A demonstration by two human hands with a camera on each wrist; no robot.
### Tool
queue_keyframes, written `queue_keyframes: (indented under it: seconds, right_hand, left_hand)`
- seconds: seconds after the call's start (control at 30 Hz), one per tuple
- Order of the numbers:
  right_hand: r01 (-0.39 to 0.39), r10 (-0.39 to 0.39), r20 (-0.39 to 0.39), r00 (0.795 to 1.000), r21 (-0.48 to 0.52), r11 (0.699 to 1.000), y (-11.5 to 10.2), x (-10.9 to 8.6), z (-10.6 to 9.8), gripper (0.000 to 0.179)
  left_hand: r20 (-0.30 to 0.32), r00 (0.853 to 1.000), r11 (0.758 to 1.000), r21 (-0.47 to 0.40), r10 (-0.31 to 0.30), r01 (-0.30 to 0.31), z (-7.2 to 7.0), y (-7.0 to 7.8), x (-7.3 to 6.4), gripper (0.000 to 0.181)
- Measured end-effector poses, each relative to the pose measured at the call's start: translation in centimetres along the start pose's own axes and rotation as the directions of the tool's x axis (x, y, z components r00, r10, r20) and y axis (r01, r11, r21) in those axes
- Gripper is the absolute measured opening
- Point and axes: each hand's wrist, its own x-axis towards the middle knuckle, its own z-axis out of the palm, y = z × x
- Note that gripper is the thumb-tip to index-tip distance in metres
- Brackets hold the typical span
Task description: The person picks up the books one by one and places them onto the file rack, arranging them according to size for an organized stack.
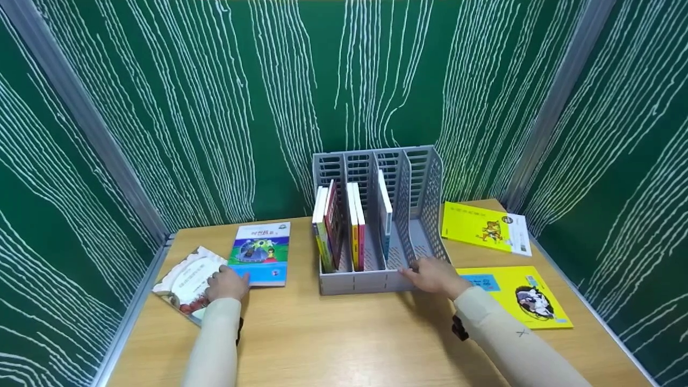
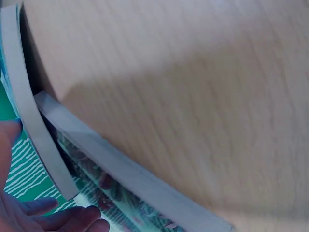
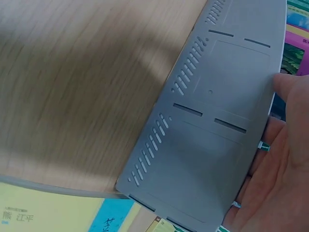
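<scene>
Rack (image 1: pixel 355 282) pinched by the right hand (image 1: pixel 434 277) could tip if tugged, spilling books (image 1: pixel 360 236) left of that grip; the left hand (image 1: pixel 228 285) lies relaxed over the white book (image 1: pixel 188 275).

One four-compartment file organizer (image 1: pixel 360 283), six upright books (image 1: pixel 355 231); on one surface (image 1: pixel 344 338), two flat books (image 1: pixel 259 255) toward the left edge, two yellow books (image 1: pixel 513 301) toward the right.

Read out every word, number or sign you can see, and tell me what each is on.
"X": mark on the right sleeve.
Too small or blurred to read:
Title on the blue-green book.
Lettering on the white book.
Lettering on the upper yellow book.
Lettering on the lower yellow book.
Lettering on the book spines in the gray rack.
</scene>
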Motion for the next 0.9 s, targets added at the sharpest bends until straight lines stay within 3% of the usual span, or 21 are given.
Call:
queue_keyframes:
  seconds: [0.3, 0.47, 0.57, 0.7, 0.9]
  right_hand:
    - [-0.032, 0.032, -0.019, 0.999, 0.023, 0.999, 0.3, 0.1, 0.6, 0.054]
    - [-0.031, 0.032, -0.027, 0.999, 0.021, 0.999, 0.4, 0.2, 0.8, 0.054]
    - [-0.042, 0.043, -0.02, 0.999, 0.024, 0.999, 0.4, 0.1, 0.8, 0.056]
    - [-0.045, 0.045, -0.012, 0.999, 0.024, 0.999, 0.4, 0.2, 0.7, 0.058]
    - [-0.075, 0.075, 0.012, 0.997, 0.037, 0.996, 0.4, 0.3, 0.7, 0.061]
  left_hand:
    - [0.021, 1.0, 0.999, -0.032, -0.003, 0.003, 0.0, 0.4, -0.1, 0.08]
    - [0.016, 0.999, 0.991, -0.13, -0.028, 0.03, -0.1, 0.7, 0.0, 0.088]
    - [0.053, 0.997, 0.967, -0.248, -0.051, 0.062, 0.0, 0.7, 0.0, 0.092]
    - [0.156, 0.985, 0.92, -0.371, -0.074, 0.127, -0.1, 0.4, 0.0, 0.093]
    - [0.282, 0.957, 0.854, -0.481, -0.066, 0.2, -0.9, 0.6, -0.3, 0.073]
